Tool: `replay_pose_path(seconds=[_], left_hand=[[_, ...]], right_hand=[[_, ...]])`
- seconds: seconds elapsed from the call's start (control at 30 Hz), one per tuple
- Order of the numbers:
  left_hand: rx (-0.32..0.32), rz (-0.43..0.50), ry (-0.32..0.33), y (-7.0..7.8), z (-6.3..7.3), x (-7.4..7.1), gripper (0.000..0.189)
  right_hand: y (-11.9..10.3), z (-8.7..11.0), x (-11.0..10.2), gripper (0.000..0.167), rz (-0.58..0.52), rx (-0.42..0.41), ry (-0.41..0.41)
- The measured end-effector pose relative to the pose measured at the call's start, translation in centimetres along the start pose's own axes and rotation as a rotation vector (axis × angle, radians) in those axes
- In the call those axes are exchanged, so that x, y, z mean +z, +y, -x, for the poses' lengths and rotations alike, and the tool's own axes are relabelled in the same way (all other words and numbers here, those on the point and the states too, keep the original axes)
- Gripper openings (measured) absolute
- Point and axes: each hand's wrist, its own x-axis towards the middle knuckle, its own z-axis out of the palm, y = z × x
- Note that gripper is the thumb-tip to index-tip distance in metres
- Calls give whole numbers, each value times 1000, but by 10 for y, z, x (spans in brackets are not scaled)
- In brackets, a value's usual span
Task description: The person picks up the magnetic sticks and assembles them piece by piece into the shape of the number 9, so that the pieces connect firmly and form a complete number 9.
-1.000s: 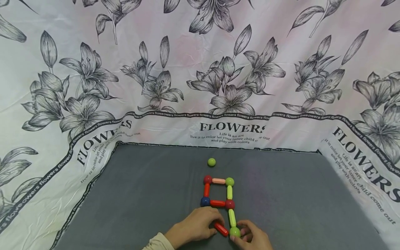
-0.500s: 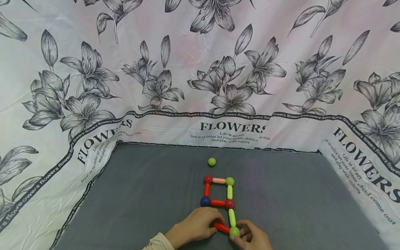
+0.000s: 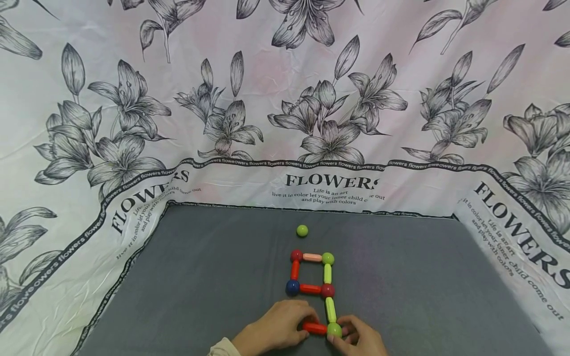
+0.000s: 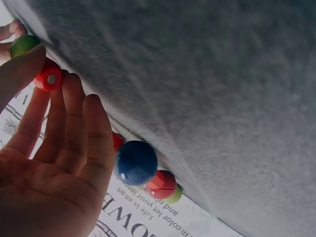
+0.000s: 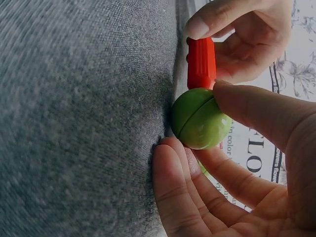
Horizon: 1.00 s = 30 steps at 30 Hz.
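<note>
My left hand (image 3: 280, 324) pinches a red rod (image 3: 314, 328) between thumb and fingers. In the left wrist view, the free end of that red rod (image 4: 49, 76) shows a small metal disc. The rod's other end touches a green ball (image 5: 200, 118), which my right hand (image 3: 359, 338) pinches between thumb and fingers. From this ball a yellow-green rod (image 3: 330, 310) runs up to a dark red ball (image 3: 327, 290). Above lies a square of rods and balls, with a blue ball (image 3: 292, 287) at its near left corner.
A loose green ball (image 3: 302, 231) lies beyond the square on the grey cloth surface (image 3: 213, 267). A flower-printed curtain (image 3: 249, 123) stands at the back and along both sides.
The red rod has swung from a slant to nearly level, and its right end has come against the green ball. My left hand shifted slightly down; my right hand stayed at the ball.
</note>
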Motion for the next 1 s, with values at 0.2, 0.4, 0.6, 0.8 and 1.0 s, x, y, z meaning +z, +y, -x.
replay_pose_path(seconds=[0.2,0.4,0.6,0.8,1.0], left_hand=[[-5,10,-3,2,4,0,28],[-17,27,-6,0,6,1,28],[-35,40,-20,-2,7,-1,29],[-40,36,-9,-4,9,-1,28],[-49,18,-2,-5,9,-1,26]], right_hand=[[0,0,-1,43,14,15,-5],[-3,1,2,40,24,3,5],[-6,1,3,40,46,14,2],[-5,-1,4,42,52,32,-11],[-7,0,0,43,70,29,-34]])
